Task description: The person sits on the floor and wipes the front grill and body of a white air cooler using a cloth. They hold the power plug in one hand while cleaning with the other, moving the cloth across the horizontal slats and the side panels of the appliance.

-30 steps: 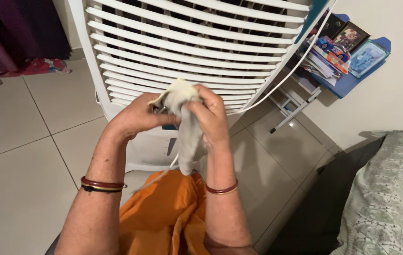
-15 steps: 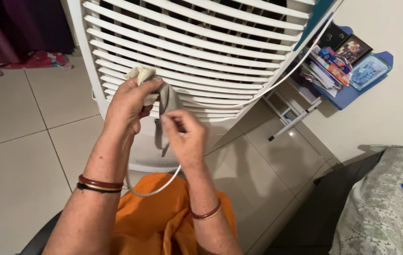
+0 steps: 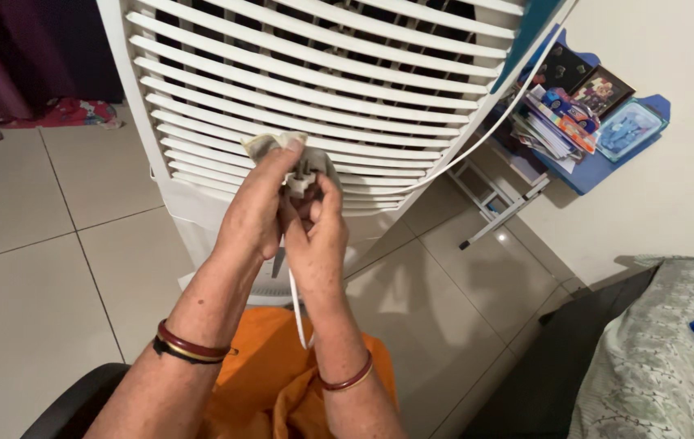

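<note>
My left hand (image 3: 256,213) is clamped on a grey cloth (image 3: 275,146); my right hand (image 3: 314,240) pinches a white plug (image 3: 300,180). The cooler (image 3: 322,73) stands at twelve o'clock, the shelf (image 3: 599,138) at two.

This was a room in a home, most likely a bedroom. A tall white air cooler (image 3: 314,89) with slatted louvres stood on a floor of large pale tiles (image 3: 30,268). To the right of the cooler, against a plain cream wall (image 3: 680,187), a small blue shelf (image 3: 607,150) held framed pictures (image 3: 603,85) and stacked papers. Further right of the cooler, at the lower corner, lay a bed (image 3: 656,358) covered in a leaf-patterned sheet. To the left of the cooler hung a dark maroon curtain (image 3: 13,49), with crumpled clothing (image 3: 70,112) on the floor beneath it.
</note>
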